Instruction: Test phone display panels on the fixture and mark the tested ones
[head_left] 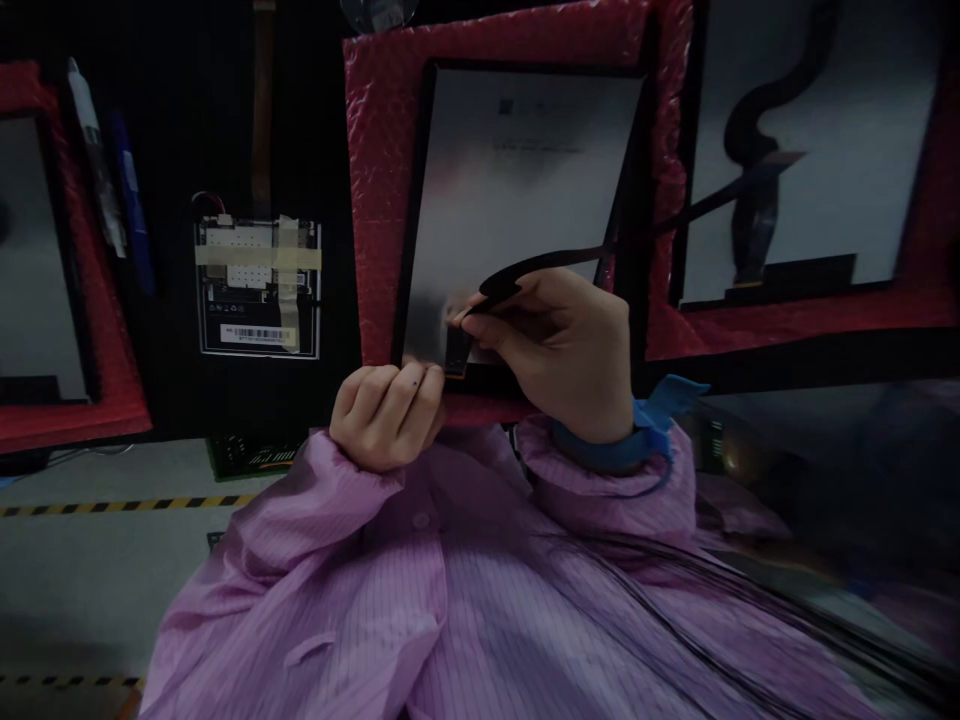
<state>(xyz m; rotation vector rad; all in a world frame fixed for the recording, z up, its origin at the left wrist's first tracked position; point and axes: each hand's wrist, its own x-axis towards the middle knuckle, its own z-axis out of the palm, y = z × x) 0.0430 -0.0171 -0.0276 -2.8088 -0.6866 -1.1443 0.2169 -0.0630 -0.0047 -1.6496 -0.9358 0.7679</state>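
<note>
In front of me lies a display panel (525, 190) with a silvery back and a black frame. Near its lower edge, the fingers of my left hand (390, 410) are curled over the panel's rim, thumb hidden. My right hand (570, 340), with a blue band (607, 447) at the wrist, pinches one end of a long black ribbon-like strip (551, 262). That strip runs up and right, over toward the neighbouring panel. Just below my right fingertips, a short dark flex connector (457, 352) stands at the panel's edge.
Red bubble wrap (379, 180) lies under the panel. On the right is another panel (847, 170) with a black cable; a third panel (41, 260) is far left. A small circuit board (259, 285), a white pen (94, 150) and a blue pen (131, 200) lie between.
</note>
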